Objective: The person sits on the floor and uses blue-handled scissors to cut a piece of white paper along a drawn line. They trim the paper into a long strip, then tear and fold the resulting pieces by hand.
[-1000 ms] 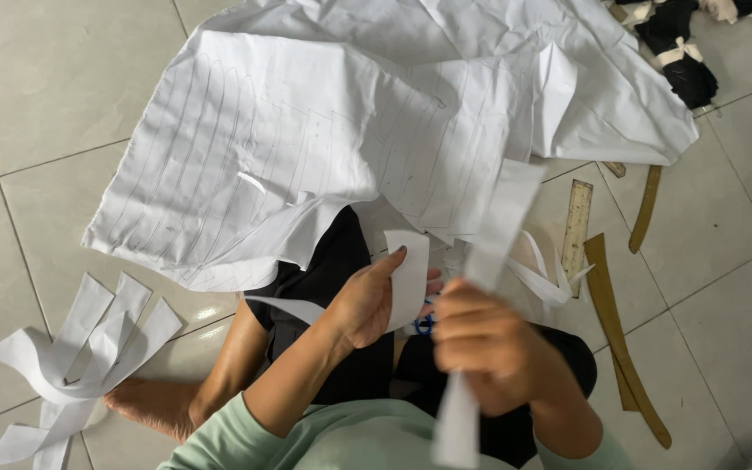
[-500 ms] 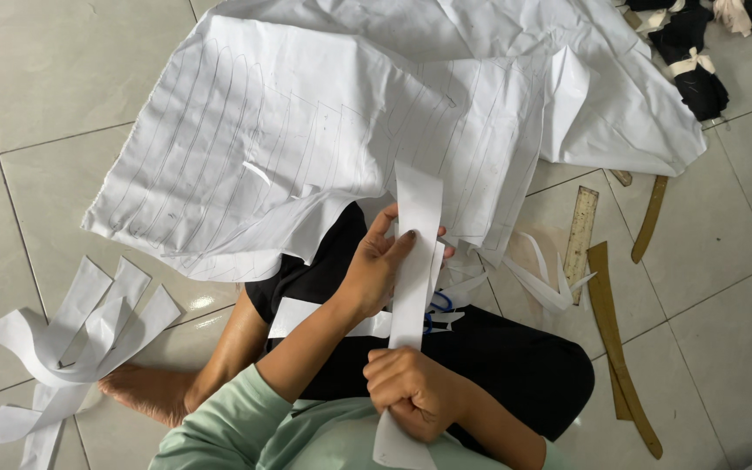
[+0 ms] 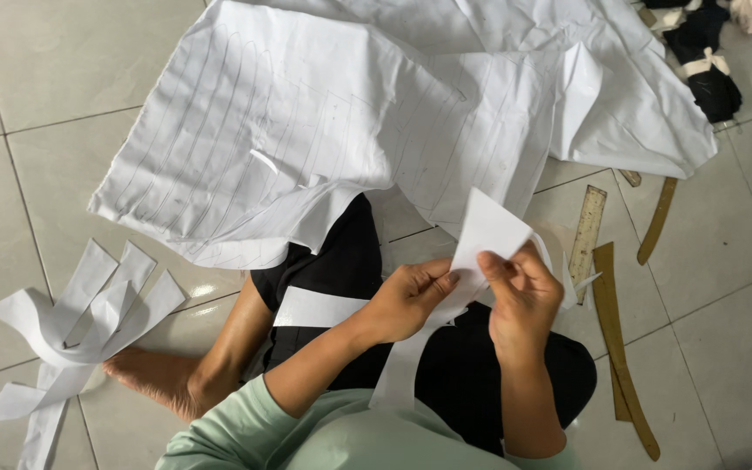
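I sit cross-legged on a tiled floor. Both hands pinch one long white fabric strip (image 3: 486, 237) over my lap. My left hand (image 3: 411, 298) grips it lower down, and my right hand (image 3: 522, 294) holds its upper part, which folds over above my fingers. The strip's tail (image 3: 398, 374) hangs down toward my chest. A second white strip (image 3: 317, 308) lies across my black trousers. A large white cloth (image 3: 332, 122) marked with drawn lines is spread on the floor in front of me.
A pile of cut white strips (image 3: 71, 326) lies at my left beside my bare foot (image 3: 154, 379). Wooden rulers and curved pattern sticks (image 3: 613, 322) lie at my right. Dark bundled cloth (image 3: 707, 74) sits at the top right.
My right hand rose from low on the strip to its upper end beside the left hand. The strip's top went from standing straight to folded over.
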